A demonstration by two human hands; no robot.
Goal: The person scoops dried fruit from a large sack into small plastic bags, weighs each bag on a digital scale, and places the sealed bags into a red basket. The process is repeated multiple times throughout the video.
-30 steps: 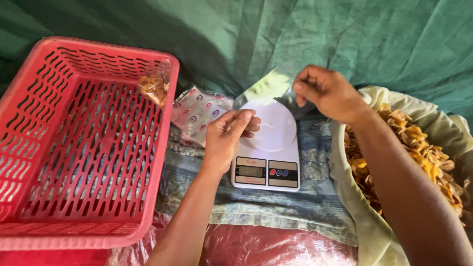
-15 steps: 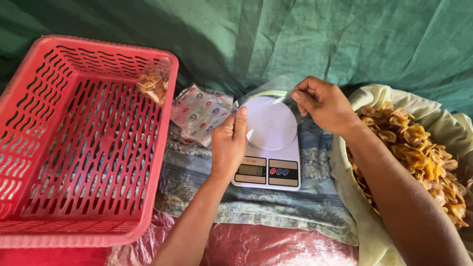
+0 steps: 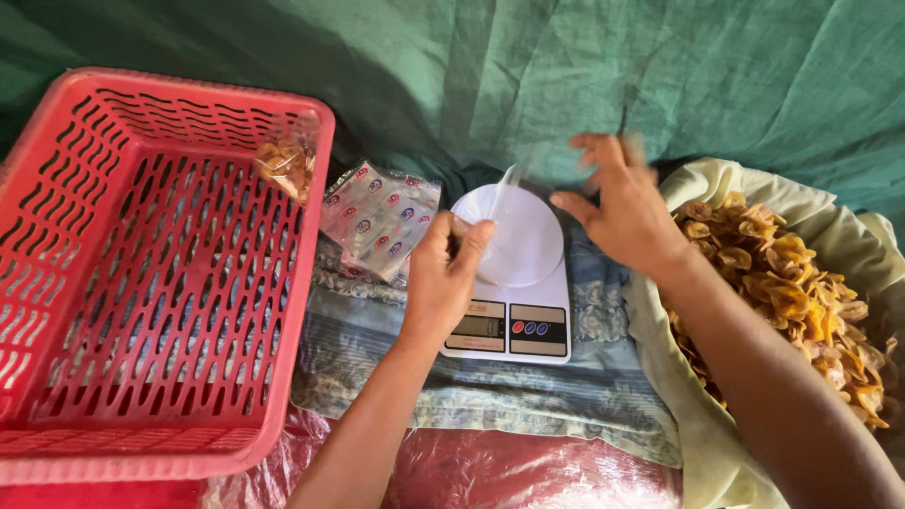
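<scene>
clear plastic bag (image 3: 504, 188) above round white platform of kitchen scale (image 3: 517, 273), pinched at lower edge by left hand (image 3: 443, 273), fingers curled, thumb against forefinger, forearm rising from bottom. right hand (image 3: 622, 212) blurred, fingers spread and loose, hovering just right of bag; contact unclear. fried chips (image 3: 801, 292) heaped at right, red basket (image 3: 141, 273) at left.
</scene>
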